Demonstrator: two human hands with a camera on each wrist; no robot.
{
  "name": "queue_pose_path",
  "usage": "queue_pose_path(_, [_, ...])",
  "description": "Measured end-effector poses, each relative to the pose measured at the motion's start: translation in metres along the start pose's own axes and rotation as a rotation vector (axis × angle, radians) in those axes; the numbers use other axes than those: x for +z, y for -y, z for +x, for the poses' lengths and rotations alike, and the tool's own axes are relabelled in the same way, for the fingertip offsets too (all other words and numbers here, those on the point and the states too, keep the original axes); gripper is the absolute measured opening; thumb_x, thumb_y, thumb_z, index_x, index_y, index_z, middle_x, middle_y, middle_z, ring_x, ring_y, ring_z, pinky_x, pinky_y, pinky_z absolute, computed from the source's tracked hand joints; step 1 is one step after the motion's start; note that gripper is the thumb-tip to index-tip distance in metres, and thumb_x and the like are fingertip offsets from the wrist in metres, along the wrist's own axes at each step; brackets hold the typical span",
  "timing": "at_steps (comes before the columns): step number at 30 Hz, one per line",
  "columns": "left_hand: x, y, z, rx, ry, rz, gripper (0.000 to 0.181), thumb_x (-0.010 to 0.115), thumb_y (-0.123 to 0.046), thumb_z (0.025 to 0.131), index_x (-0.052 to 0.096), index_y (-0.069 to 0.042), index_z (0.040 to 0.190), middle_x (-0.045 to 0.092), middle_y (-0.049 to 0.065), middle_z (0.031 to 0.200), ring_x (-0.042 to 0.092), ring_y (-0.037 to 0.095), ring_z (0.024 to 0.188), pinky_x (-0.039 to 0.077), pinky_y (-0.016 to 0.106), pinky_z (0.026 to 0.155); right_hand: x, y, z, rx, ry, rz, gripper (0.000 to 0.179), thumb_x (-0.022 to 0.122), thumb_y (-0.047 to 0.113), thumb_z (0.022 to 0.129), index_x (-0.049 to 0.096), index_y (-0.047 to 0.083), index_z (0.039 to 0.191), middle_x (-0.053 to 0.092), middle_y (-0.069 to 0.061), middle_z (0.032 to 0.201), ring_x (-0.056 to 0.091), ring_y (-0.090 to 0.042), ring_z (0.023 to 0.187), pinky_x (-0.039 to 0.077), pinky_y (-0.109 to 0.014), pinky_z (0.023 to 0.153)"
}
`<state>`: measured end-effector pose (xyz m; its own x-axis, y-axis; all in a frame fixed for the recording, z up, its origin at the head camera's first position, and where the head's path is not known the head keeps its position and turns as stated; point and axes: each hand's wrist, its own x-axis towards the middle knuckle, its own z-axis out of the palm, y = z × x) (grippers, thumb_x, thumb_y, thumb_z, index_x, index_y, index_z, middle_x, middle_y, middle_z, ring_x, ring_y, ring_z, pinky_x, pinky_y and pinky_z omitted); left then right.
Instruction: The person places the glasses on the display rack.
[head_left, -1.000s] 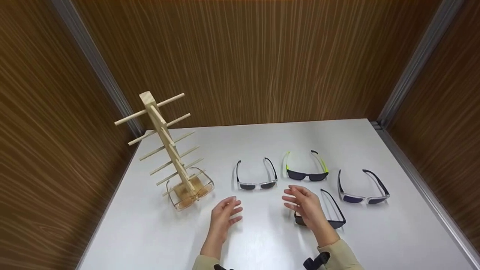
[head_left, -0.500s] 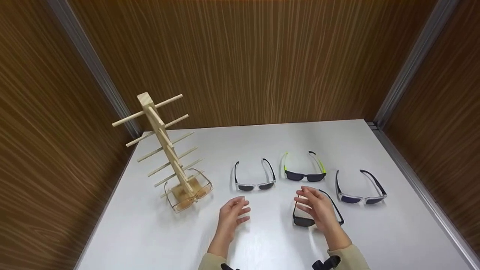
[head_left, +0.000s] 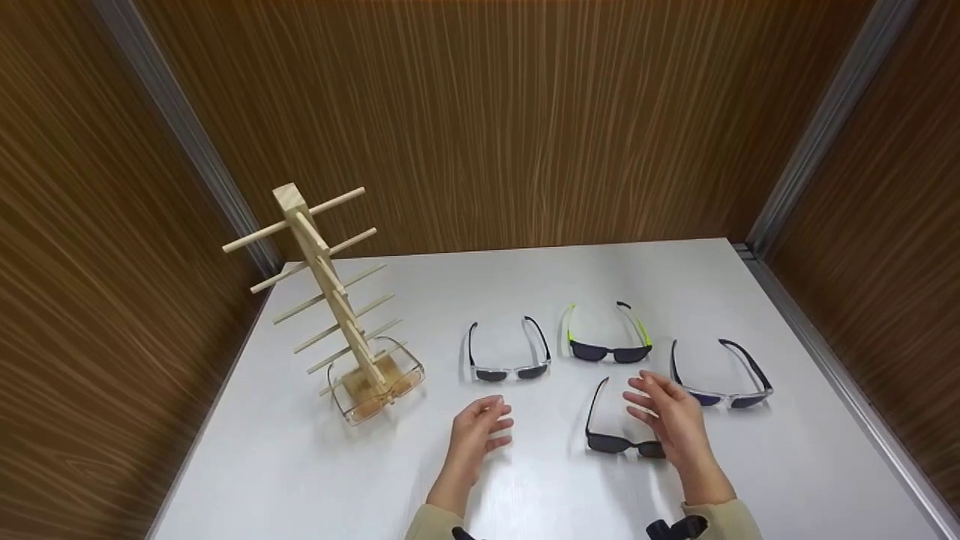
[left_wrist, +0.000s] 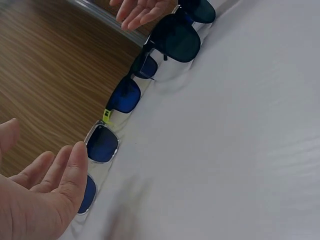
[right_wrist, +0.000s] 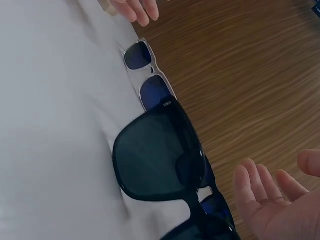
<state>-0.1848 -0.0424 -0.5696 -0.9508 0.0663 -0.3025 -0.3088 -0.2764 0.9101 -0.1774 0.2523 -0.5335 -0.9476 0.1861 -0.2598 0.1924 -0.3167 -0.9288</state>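
My left hand (head_left: 472,439) hovers over the table in the head view, holding nothing, its fingers relaxed. Just beyond it lie sunglasses with a clear front and dark temples (head_left: 512,373). Also holding nothing, my right hand (head_left: 675,420) is above the black sunglasses (head_left: 611,444) and hides their right part. Black-and-yellow sunglasses (head_left: 611,352) lie farther back. Another clear-framed pair with dark temples (head_left: 746,401) sits to the right, partly behind the right hand. In the right wrist view the black sunglasses (right_wrist: 150,155) appear large, with the right hand's fingers (right_wrist: 255,185) apart from them.
On the left of the white table (head_left: 300,480) stands a wooden rack (head_left: 330,277) with several crossbars. Thin-framed glasses with orange-tinted lenses (head_left: 386,397) are around its base. Wood-grain panels (head_left: 480,127) enclose the back and both sides.
Both hands have drifted to the right. The right hand has moved across the black sunglasses, uncovering their left side. The eyewear and rack stay in place, with a slight camera shift.
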Motion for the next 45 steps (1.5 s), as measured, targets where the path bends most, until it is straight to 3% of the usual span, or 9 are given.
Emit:
queue_pose_path(6, [0.009,0.009,-0.002,-0.019,0.027,0.032,0.047,0.065,-0.03,0.088,0.054,0.002,0.121,0.064,0.014,0.107,0.063,0.025,0.092,0.054,0.036,0.073,-0.021,0.008,-0.005,-0.014,-0.042,0.03,0.044,0.056,0.025,0.094,0.043,0.002,0.128,0.066,-0.002,0.103,0.064,-0.021,0.097,0.05,-0.035,0.085])
queue_pose_path(18, [0.036,0.019,0.003,-0.076,0.052,0.078,0.038,0.067,-0.027,0.086,0.059,-0.003,0.114,0.065,0.008,0.098,0.063,0.021,0.087,0.054,0.035,0.071,-0.051,0.01,-0.015,-0.063,-0.142,-0.057,0.052,0.059,0.026,0.092,0.04,-0.003,0.131,0.068,0.006,0.096,0.065,-0.013,0.09,0.052,-0.028,0.078])
queue_pose_path(26, [0.053,0.029,0.004,-0.121,0.077,0.102,0.033,0.067,-0.025,0.085,0.06,-0.005,0.111,0.065,0.007,0.095,0.063,0.02,0.082,0.054,0.032,0.067,-0.075,-0.015,-0.017,-0.116,-0.18,-0.176,0.054,0.059,0.029,0.092,0.042,-0.008,0.127,0.066,0.006,0.094,0.066,-0.012,0.084,0.053,-0.027,0.073])
queue_pose_path(31, [0.063,0.035,0.003,-0.135,0.104,0.115,0.033,0.067,-0.025,0.085,0.061,-0.006,0.111,0.065,0.006,0.095,0.063,0.02,0.081,0.054,0.033,0.067,-0.088,-0.028,-0.019,-0.039,-0.193,-0.174,0.056,0.063,0.031,0.09,0.044,-0.005,0.129,0.067,0.002,0.098,0.066,-0.01,0.084,0.053,-0.027,0.073])
queue_pose_path(37, [0.073,0.04,0.003,-0.148,0.129,0.097,0.03,0.066,-0.021,0.085,0.061,-0.005,0.11,0.065,0.008,0.095,0.063,0.02,0.082,0.054,0.033,0.068,-0.083,-0.03,-0.027,0.074,-0.219,-0.164,0.052,0.056,0.024,0.094,0.037,-0.004,0.134,0.066,0.008,0.09,0.064,-0.006,0.08,0.052,-0.027,0.077])
queue_pose_path(45, [0.081,0.046,0.003,-0.208,0.131,0.125,0.027,0.065,-0.021,0.087,0.062,-0.006,0.108,0.065,0.007,0.093,0.063,0.019,0.082,0.054,0.033,0.066,-0.08,-0.033,-0.032,0.238,-0.24,-0.085,0.051,0.056,0.018,0.094,0.034,-0.002,0.136,0.064,0.0,0.085,0.065,-0.013,0.081,0.054,-0.031,0.073])
